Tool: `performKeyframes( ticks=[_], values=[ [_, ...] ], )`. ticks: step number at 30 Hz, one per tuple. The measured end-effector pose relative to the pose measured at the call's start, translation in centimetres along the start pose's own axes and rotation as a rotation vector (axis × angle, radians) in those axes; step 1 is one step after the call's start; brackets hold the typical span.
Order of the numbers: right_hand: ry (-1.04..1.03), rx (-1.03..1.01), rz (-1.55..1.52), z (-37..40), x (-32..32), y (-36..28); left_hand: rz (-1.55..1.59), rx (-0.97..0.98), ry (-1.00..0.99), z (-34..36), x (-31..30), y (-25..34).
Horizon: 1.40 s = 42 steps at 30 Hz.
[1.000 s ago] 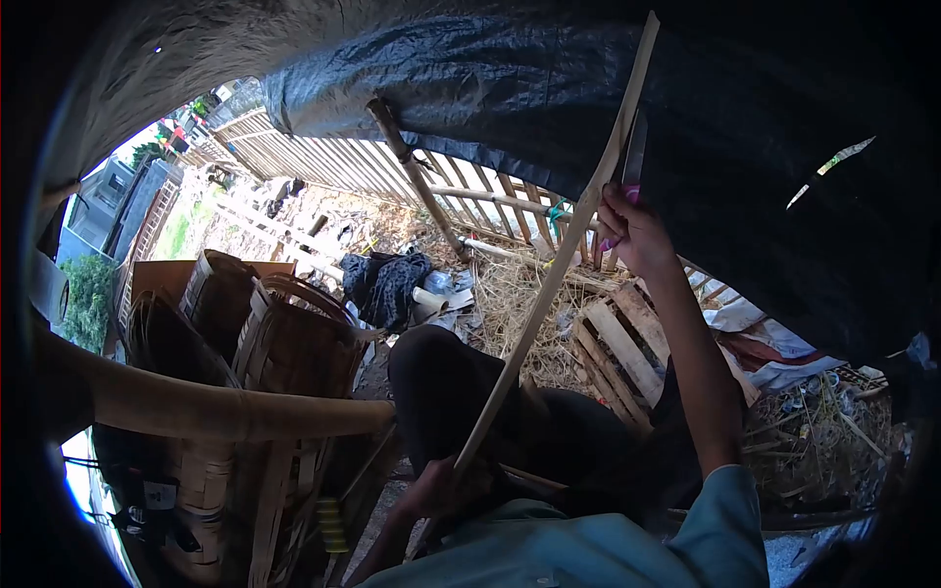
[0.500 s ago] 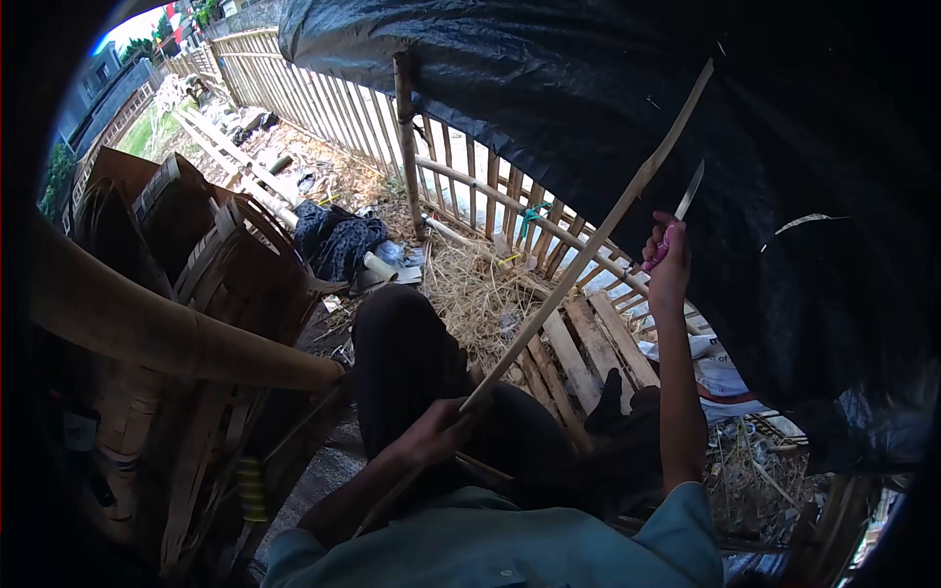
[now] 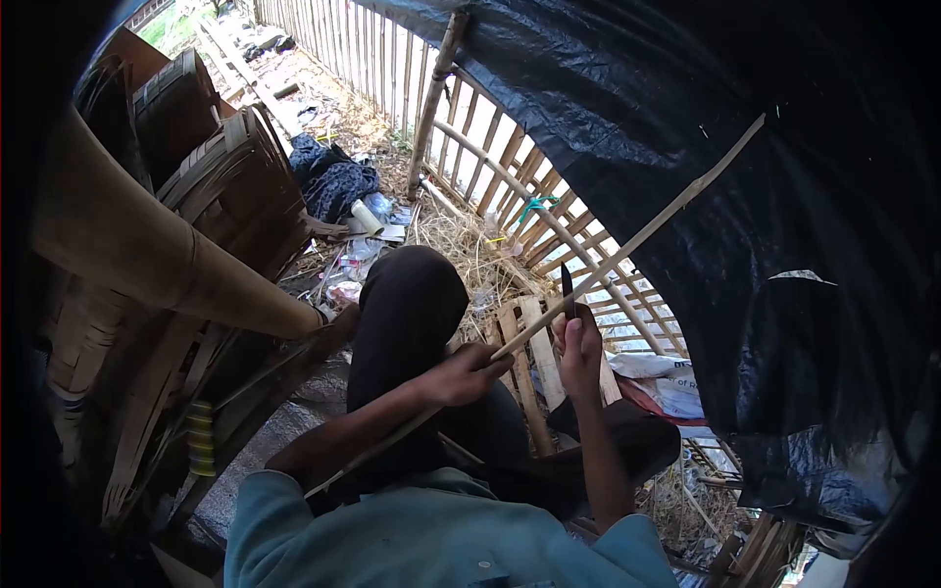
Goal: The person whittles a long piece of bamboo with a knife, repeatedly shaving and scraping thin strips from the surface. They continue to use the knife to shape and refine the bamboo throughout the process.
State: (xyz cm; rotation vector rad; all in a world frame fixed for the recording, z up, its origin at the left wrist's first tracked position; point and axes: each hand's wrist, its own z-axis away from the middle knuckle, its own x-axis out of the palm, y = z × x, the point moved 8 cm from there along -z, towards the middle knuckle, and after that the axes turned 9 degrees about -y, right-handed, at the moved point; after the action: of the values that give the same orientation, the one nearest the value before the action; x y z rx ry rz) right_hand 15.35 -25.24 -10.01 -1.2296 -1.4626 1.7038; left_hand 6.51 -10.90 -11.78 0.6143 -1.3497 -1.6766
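Observation:
A long split bamboo strip (image 3: 652, 223) runs slantwise from beside my body up to the dark sheeting at the right. My left hand (image 3: 456, 378) is wrapped round its lower part, close to my raised knee. In my right hand (image 3: 580, 355) is a knife, its handle mostly hidden by the fingers. The dark knife blade (image 3: 568, 284) points up and overlaps the strip in this view, a short way beyond my left hand.
At the left, a thick bamboo pole (image 3: 186, 250) crosses in front of woven baskets (image 3: 230, 162). A bamboo fence (image 3: 529, 186) and black plastic sheeting (image 3: 627, 98) stand ahead and right. Wooden slats (image 3: 534, 338), straw (image 3: 461, 240) and a white sack (image 3: 667, 382) lie on the ground.
My right hand has come down and inward with the knife, from out near the sheeting to beside the strip. The strip now slants lower to the right. The camera view has tilted down.

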Motion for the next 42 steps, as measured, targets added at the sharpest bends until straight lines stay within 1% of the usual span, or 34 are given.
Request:
performKeyframes(
  ticks=[2, 3, 4, 6, 8, 9, 10, 12, 13, 14, 15, 16, 18, 19, 20, 22, 25, 27, 29, 31, 32, 33, 34, 36, 37, 38, 41, 42],
  values=[
    [0.013, 0.124, -0.351, -0.1, 1.4, 0.0, -0.013, -0.006, 0.012, 0.0, 0.2, -0.1],
    [0.020, -0.003, -0.269, -0.7, 2.0, -0.7, -0.049, -0.004, 0.016, 0.0, 0.2, -0.3],
    [0.048, 0.020, -0.358, -0.8, 2.5, -1.7, -0.038, 0.012, 0.024, 0.3, 0.4, -0.5],
    [0.062, 0.101, -0.270, -0.5, 2.8, -1.1, -0.026, 0.055, 0.036, 1.1, 0.5, -0.6],
    [0.034, 0.095, -0.200, 0.2, 3.7, -2.1, -0.028, 0.095, 0.022, 2.6, 1.0, -0.5],
    [0.027, 0.105, -0.220, 0.8, 4.4, -3.3, -0.073, 0.066, 0.057, 3.6, 1.1, -0.6],
    [-0.017, 0.128, -0.216, 1.7, 5.0, -2.3, -0.115, 0.029, 0.090, 4.7, 1.3, -1.0],
    [-0.059, 0.132, -0.203, 3.8, 6.4, -2.0, -0.142, -0.060, 0.085, 6.9, 1.9, -2.3],
    [-0.127, 0.135, -0.137, 4.5, 7.0, -1.7, -0.161, -0.110, 0.086, 7.9, 2.2, -3.1],
    [-0.196, 0.134, -0.074, 5.1, 7.6, -1.5, -0.095, -0.129, 0.083, 8.8, 2.6, -3.9],
    [-0.200, 0.122, -0.059, 5.4, 7.6, -1.5, -0.030, -0.147, 0.084, 9.8, 3.0, -4.7],
    [-0.186, 0.091, -0.235, 5.2, 7.7, -1.7, 0.037, -0.164, 0.092, 10.7, 3.5, -5.5],
    [-0.084, 0.130, -0.361, 5.0, 6.4, 0.1, 0.002, -0.158, 0.134, 12.2, 4.3, -6.3],
    [-0.045, 0.149, -0.362, 4.7, 5.7, 0.5, -0.016, -0.155, 0.152, 12.9, 4.8, -6.6],
    [-0.075, 0.254, -0.387, 4.6, 5.0, 0.7, -0.040, -0.168, 0.177, 13.5, 4.9, -6.8],
    [-0.116, 0.215, -0.214, 4.2, 4.8, 0.5, -0.094, -0.192, 0.209, 14.7, 5.1, -6.9],
    [-0.098, 0.086, -0.170, 4.2, 6.0, -1.2, -0.150, -0.263, 0.219, 14.8, 4.9, -7.1],
    [-0.057, 0.132, -0.180, 4.7, 5.7, -0.7, -0.186, -0.299, 0.217, 14.8, 4.7, -7.5],
    [-0.037, 0.159, -0.200, 5.2, 5.2, -0.4, -0.211, -0.241, 0.240, 14.6, 4.8, -7.1],
    [0.014, 0.069, -0.206, 5.6, 4.4, -1.5, -0.272, -0.173, 0.243, 14.1, 5.1, -6.2],
    [0.044, 0.026, -0.210, 6.1, 4.1, -1.9, -0.283, -0.168, 0.220, 14.0, 5.4, -5.9],
    [0.079, 0.049, -0.090, 6.9, 3.5, -0.8, -0.297, -0.159, 0.196, 13.8, 5.6, -5.6],
    [0.134, 0.041, -0.124, 7.6, 2.6, -1.1, -0.315, -0.149, 0.170, 13.5, 5.8, -5.4],
    [0.243, 0.033, -0.203, 9.2, 1.6, -1.9, -0.347, -0.038, 0.103, 12.8, 6.8, -3.9],
    [0.357, 0.002, -0.288, 10.2, 1.1, -0.9, -0.383, -0.274, -0.021, 12.4, 7.0, -5.3],
    [0.394, -0.006, -0.351, 10.9, 0.5, -0.2, -0.413, -0.511, -0.140, 12.5, 7.4, -6.6],
    [0.467, -0.044, -0.512, 13.2, -2.1, 0.1, -0.450, -0.215, -0.009, 10.5, 8.3, -1.9],
    [0.497, 0.018, -0.514, 13.6, -3.3, 0.8, -0.489, -0.125, -0.027, 9.5, 8.5, -1.3]
  ],
)
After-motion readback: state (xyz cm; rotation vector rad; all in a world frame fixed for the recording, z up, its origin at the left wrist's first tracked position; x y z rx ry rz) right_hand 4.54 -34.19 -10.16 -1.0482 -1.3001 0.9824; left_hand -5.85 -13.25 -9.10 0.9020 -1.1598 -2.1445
